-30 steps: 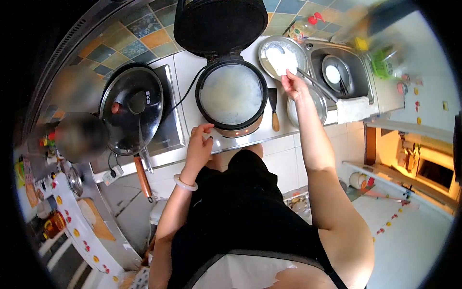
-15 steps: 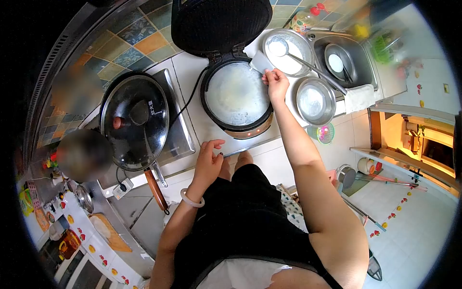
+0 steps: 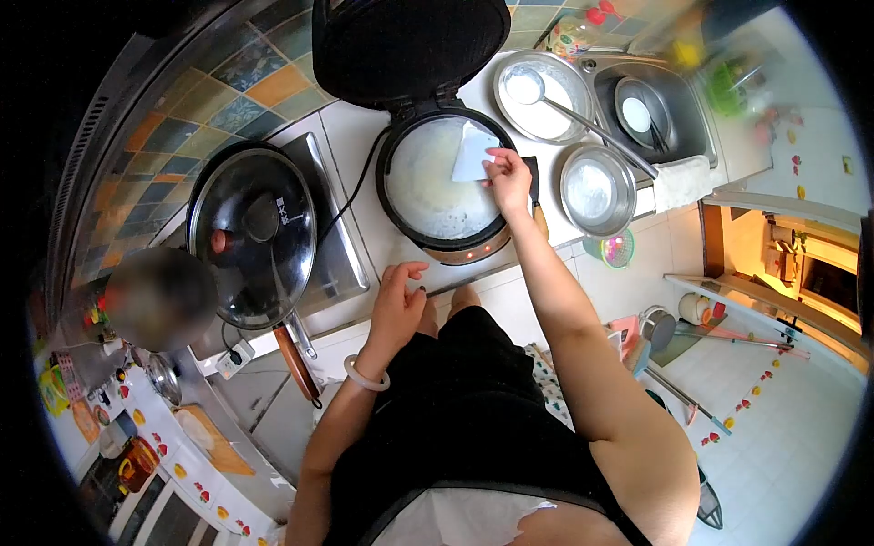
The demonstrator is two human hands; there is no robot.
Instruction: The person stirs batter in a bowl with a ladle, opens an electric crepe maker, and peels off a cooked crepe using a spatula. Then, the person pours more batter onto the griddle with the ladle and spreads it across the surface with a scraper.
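A round electric griddle (image 3: 455,252) stands on the counter with its black lid (image 3: 411,59) raised. A pale, thin layer of batter (image 3: 423,177) covers its plate. My right hand (image 3: 509,180) pinches a flat white scraper (image 3: 472,155) over the right side of the batter; whether its edge touches the batter I cannot tell. My left hand (image 3: 398,296) hangs in front of the counter, left of the griddle, fingers loosely bent and apart, holding nothing. A white bangle (image 3: 366,374) circles that wrist.
Right of the griddle stand a metal bowl of white batter (image 3: 566,98) with a ladle (image 3: 596,130) across it, and a second metal bowl (image 3: 597,190). Beyond is the sink (image 3: 696,127). A glass-lidded pan (image 3: 255,237) sits at left, its wooden handle (image 3: 298,366) jutting past the counter edge.
My right hand has brought the scraper from the griddle's upper right rim inward and down over the batter. A dark-bladed, wooden-handled tool beside the griddle is now uncovered. My left hand has hardly moved.
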